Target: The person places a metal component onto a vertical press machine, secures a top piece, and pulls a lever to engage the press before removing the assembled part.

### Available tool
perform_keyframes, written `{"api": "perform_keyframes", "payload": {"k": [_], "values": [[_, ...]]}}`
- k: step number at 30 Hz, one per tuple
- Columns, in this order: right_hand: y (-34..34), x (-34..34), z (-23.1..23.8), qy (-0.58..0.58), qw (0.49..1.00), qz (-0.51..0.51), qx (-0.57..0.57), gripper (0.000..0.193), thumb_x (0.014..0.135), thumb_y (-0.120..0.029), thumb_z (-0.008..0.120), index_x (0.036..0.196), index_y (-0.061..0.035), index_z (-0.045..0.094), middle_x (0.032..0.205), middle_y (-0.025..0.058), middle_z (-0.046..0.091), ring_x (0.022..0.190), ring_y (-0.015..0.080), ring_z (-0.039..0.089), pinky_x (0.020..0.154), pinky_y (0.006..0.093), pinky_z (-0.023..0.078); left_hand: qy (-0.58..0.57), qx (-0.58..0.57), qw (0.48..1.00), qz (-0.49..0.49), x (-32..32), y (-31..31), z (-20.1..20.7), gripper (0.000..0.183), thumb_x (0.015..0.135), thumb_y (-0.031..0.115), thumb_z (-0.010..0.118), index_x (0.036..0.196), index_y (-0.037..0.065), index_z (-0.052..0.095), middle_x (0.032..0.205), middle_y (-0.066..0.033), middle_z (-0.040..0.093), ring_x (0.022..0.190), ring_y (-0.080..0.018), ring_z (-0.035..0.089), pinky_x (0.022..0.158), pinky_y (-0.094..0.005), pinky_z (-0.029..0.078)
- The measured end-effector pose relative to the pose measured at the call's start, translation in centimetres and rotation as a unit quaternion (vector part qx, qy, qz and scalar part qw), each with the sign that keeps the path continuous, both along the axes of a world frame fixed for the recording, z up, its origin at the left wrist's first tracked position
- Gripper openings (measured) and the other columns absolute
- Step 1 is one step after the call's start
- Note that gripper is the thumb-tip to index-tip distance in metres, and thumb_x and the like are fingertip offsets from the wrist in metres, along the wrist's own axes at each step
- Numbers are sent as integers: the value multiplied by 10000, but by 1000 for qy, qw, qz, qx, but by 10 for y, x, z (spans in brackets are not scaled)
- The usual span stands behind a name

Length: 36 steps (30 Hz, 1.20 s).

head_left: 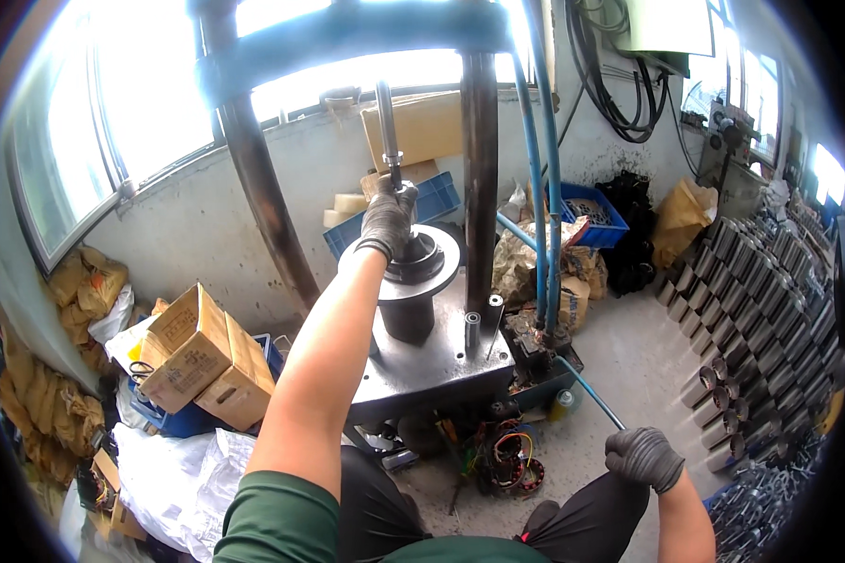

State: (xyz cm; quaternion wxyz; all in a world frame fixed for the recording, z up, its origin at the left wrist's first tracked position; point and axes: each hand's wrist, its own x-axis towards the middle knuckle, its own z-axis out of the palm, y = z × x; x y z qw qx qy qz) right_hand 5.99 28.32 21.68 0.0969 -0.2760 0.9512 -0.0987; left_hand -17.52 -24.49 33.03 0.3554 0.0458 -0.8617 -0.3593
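Observation:
My left hand (388,220), in a dark grey glove, reaches out to a press and is closed around an upright metal shaft (407,194), most of it hidden by the glove. The shaft stands over a round metal flange (444,261) on a dark cylindrical support (408,321). Directly above it hangs the slim steel press rod (386,117); whether the two touch I cannot tell. Down at the right, my right hand (646,458), gloved too, is wrapped around the end of a long lever (587,388) that runs to the base of the blue pipes (546,235).
Two thick posts (479,178) flank the work. Small metal cylinders (472,330) stand on the press table (385,380). Wire coils (509,460) lie below it. Cardboard boxes (192,352) are at left, stacked metal tubes (723,366) at right, a blue crate (603,225) behind.

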Motion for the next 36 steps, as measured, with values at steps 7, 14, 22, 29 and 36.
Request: {"api": "perform_keyframes", "payload": {"k": [7,14,22,29,36], "values": [[-1,2,-2,30,1000,0,2,256,842,-316,606,763,-81,670,730,187,656,708,410,676,672,524,548,-1,4,1000,9,10,8,5,436,1037,467,579,1297,133,475,986,-141,675,912,-306,660,872,-445,514],[-3,1,0,39,999,-4,22,266,848,-322,604,755,-80,664,728,191,655,712,417,674,673,523,549,-17,16,1000,-3,15,11,11,458,1037,475,574,1319,129,471,1002,-157,685,926,-325,667,879,-450,514],[-7,-10,23,9,997,27,73,270,853,-327,584,813,-85,697,796,180,693,758,401,691,706,510,560,4,12,1000,-4,9,9,6,430,1032,457,602,1284,125,495,949,-131,663,868,-280,634,849,-431,508],[-11,-36,48,48,998,27,5,330,852,-280,585,1060,-105,772,946,149,756,867,352,723,789,458,583,-6,23,1000,-5,9,9,6,441,1032,456,598,1299,123,486,964,-147,679,891,-312,661,861,-441,515],[-7,-27,33,-44,988,70,134,360,866,-303,548,1064,-90,760,971,187,742,897,385,714,837,474,569,-12,21,1000,-4,20,16,14,467,1025,467,601,1309,117,481,1021,-166,703,957,-333,685,894,-450,518]]}}
